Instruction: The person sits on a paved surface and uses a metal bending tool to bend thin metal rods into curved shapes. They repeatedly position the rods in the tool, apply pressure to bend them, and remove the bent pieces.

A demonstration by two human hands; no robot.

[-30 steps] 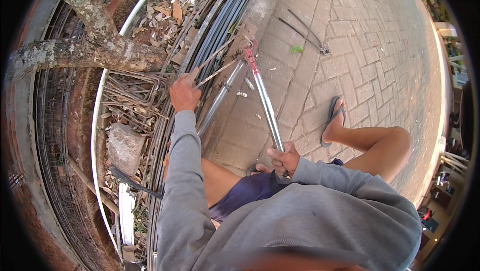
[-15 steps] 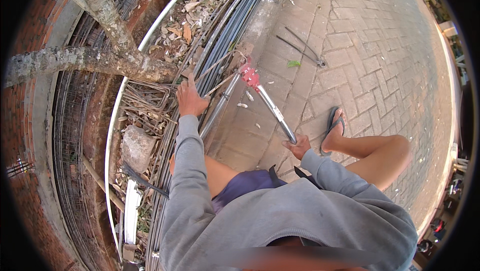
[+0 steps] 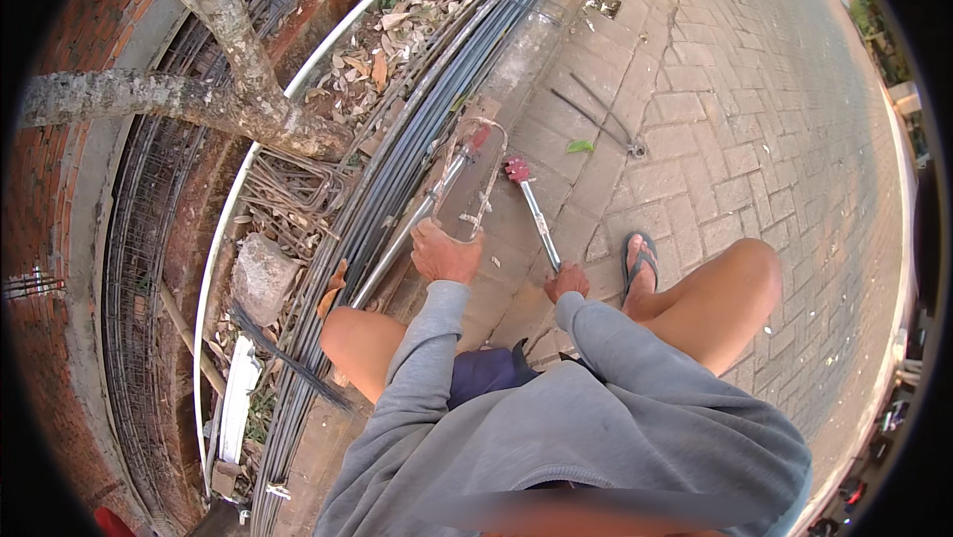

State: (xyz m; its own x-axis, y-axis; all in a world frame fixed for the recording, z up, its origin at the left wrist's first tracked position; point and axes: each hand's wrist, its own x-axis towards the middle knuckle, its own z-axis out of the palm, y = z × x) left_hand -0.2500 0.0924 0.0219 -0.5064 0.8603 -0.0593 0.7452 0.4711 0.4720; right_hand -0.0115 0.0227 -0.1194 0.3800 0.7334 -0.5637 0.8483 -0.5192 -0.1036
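My left hand [image 3: 446,251] is closed on the near end of a thin, rusty rebar stirrup [image 3: 495,166], a long bent loop held over the kerb. My right hand [image 3: 567,282] grips the lower end of one silver handle of a red-headed bolt cutter [image 3: 537,214]. The cutter's other silver handle [image 3: 397,249] slants along the bundle of bars at the left, beneath the loop. Its two red ends stand apart, with one side of the stirrup between them. How the jaws meet the rod cannot be made out.
Long steel bars [image 3: 437,125] run along the kerb. Bent stirrups [image 3: 293,190] lie by a tree trunk [image 3: 298,130], near a rock [image 3: 264,279] and a white pipe [image 3: 223,229]. Two dark joined rods [image 3: 601,120] lie on the paving, near my sandalled foot [image 3: 640,264].
My left hand has come right and nearer from above the bars, bringing the stirrup upright over the kerb. My right hand moved left slightly, and the cutter's red ends have parted.
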